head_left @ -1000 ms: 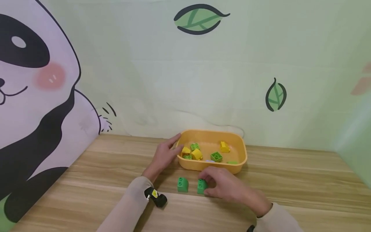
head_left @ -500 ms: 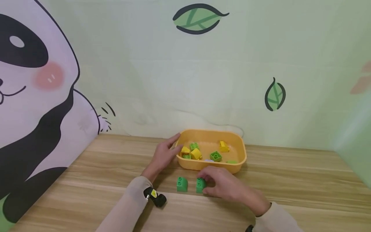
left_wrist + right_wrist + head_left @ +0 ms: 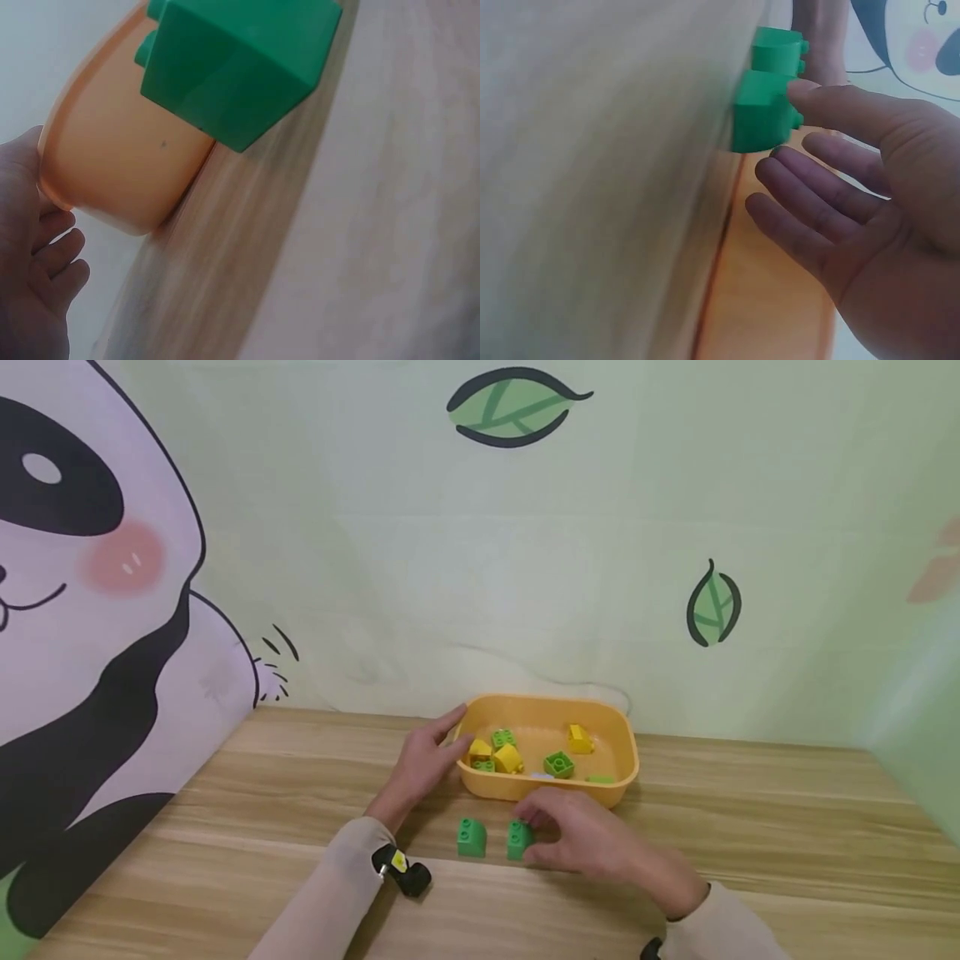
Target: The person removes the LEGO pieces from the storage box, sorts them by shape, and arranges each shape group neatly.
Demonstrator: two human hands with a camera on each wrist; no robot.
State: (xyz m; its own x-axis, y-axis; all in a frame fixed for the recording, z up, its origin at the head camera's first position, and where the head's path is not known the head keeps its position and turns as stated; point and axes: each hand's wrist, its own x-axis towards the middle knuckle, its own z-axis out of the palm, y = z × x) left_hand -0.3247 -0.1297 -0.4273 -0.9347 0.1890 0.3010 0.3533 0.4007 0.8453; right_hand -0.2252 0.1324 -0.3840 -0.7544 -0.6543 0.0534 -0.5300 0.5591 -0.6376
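My left hand [image 3: 423,764] holds the left end of the yellow-orange plastic tub [image 3: 540,788], its thumb over the rim. In the left wrist view, the other fingers [image 3: 56,251] curl loosely beside the tub [image 3: 120,157]. A green toy building block [image 3: 471,837] with studs stands on the table in front of the tub. To its right is a second green toy building block [image 3: 517,841]. My right hand [image 3: 588,835] pinches this second block, thumb on the near side and fingertips on the far side. In the right wrist view, the thumb touches the block's [image 3: 761,112] edge.
Several loose blocks lie in the tub, among them a yellow one [image 3: 580,739] and a lime-green one [image 3: 558,765]. The wooden table [image 3: 750,827] meets a pale green backdrop [image 3: 375,568] just behind the tub. A dark wrist camera [image 3: 405,872] sits on the left sleeve.
The right hand shifts very slightly about the right green block. Both blocks, the tub and the left hand stay in place; the view moves a little.
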